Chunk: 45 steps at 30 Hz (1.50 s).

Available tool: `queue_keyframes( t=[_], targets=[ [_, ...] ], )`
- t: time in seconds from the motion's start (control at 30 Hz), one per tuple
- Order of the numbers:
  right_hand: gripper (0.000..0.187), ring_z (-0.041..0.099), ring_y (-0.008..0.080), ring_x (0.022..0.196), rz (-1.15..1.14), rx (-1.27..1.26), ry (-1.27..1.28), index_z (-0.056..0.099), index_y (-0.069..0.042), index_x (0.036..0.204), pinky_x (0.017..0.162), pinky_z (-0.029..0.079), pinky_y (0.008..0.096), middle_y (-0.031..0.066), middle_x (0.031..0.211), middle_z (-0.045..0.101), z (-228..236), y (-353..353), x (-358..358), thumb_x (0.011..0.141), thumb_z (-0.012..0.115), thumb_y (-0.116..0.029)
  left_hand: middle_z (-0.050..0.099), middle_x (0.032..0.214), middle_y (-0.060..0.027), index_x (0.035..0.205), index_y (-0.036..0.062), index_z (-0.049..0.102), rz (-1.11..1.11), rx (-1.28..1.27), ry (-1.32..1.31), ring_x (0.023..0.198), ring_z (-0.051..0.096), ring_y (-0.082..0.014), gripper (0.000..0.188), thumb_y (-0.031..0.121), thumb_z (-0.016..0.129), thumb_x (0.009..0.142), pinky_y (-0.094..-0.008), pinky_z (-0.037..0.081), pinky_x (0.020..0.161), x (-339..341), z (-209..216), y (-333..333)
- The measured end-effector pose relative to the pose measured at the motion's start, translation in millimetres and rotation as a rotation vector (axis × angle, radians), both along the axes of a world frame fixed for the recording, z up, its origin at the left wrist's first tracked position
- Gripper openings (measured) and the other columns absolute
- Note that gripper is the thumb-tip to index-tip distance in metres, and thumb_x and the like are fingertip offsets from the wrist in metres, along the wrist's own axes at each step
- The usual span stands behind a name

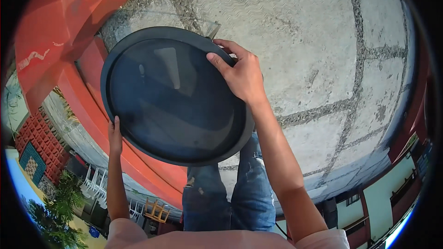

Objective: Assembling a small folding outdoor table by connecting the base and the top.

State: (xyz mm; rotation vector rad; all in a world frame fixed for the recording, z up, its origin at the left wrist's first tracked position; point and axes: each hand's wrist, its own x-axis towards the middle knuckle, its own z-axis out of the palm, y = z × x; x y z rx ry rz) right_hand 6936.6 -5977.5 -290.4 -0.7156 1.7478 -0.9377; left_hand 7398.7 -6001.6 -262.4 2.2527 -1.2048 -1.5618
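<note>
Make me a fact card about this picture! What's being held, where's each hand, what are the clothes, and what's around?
Held thing: big dark tray with a raised edge
Right hand: gripping the tray's upper-right edge, thumb on top
Left hand: at the lower-left edge, partly hidden
Clothes: ripped blue jeans, pale shirt
Ground: grey paving
Lower left: white chairs, leafy plant

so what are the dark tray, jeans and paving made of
Dark tray: probably plastic, smooth and semi-glossy by its soft reflections, though coated metal is possible. Jeans: apparently denim, faded blue, frayed at the rips. Paving: likely concrete, matte grey with rough, wavy texture.
</note>
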Motion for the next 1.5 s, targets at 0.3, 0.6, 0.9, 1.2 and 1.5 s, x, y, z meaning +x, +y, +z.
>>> queue_keyframes(
  t=[0.3, 0.6, 0.9, 1.2, 1.5],
  targets=[
    [0.030, 0.060, 0.0361, 0.074, -0.392, 0.142, 0.295, 0.056, 0.001, 0.097, 0.066, 0.048, 0.0403, 0.0193, 0.085, 0.059, -12, 153, 60, 0.089, 0.056, -0.029, 0.046, 0.128, -0.0140, 0.130, -0.0034, 0.036, -0.174, -0.045, -0.116, 0.112, 0.048, -0.0208, 0.054, 0.037, 0.045, 0.095, -0.0304, 0.037, 0.095, -14, -4, -8],
    [0.028, 0.055, 0.0404, 0.069, -0.634, 0.274, 0.036, 0.053, 0.001, 0.088, 0.063, 0.043, 0.0421, 0.0204, 0.072, 0.054, -15, 209, 125, 0.094, 0.044, -0.025, 0.028, 0.140, -0.0155, 0.136, 0.0005, 0.016, 0.019, -0.139, -0.209, 0.124, 0.035, -0.0248, 0.064, 0.040, 0.046, 0.094, -0.0367, 0.029, 0.104, -30, -19, 59],
    [0.031, 0.046, 0.0158, 0.082, -0.666, -0.026, 0.004, 0.044, 0.004, 0.112, 0.075, 0.038, 0.0289, 0.0102, 0.098, 0.049, -14, 184, 86, 0.092, 0.046, -0.020, 0.046, 0.133, -0.0074, 0.134, 0.0054, 0.037, 0.537, 0.077, 0.338, 0.121, 0.044, -0.0207, 0.060, 0.049, 0.040, 0.093, -0.0340, 0.034, 0.102, -33, -30, 116],
    [0.045, 0.043, 0.0367, 0.114, 0.469, -0.443, 0.770, 0.049, -0.011, 0.124, 0.096, 0.035, 0.0435, 0.0203, 0.125, 0.040, 39, -62, 96, 0.082, 0.061, -0.025, 0.062, 0.094, -0.0103, 0.107, -0.0029, 0.060, 1.059, -0.411, 0.120, 0.086, 0.056, -0.0170, 0.064, 0.055, 0.035, 0.093, -0.0268, 0.043, 0.082, -87, -67, 186],
    [0.066, 0.061, 0.0251, 0.074, 1.574, 0.059, 0.645, 0.069, -0.005, 0.093, 0.070, 0.046, 0.0367, 0.0121, 0.077, 0.065, 3, -216, 229, 0.072, 0.059, -0.067, 0.055, 0.069, -0.0020, 0.082, -0.0031, 0.060, 1.058, -0.422, 0.125, 0.068, 0.046, -0.0087, 0.049, 0.040, 0.041, 0.096, -0.0246, 0.041, 0.065, -96, -63, 186]
  ],
)
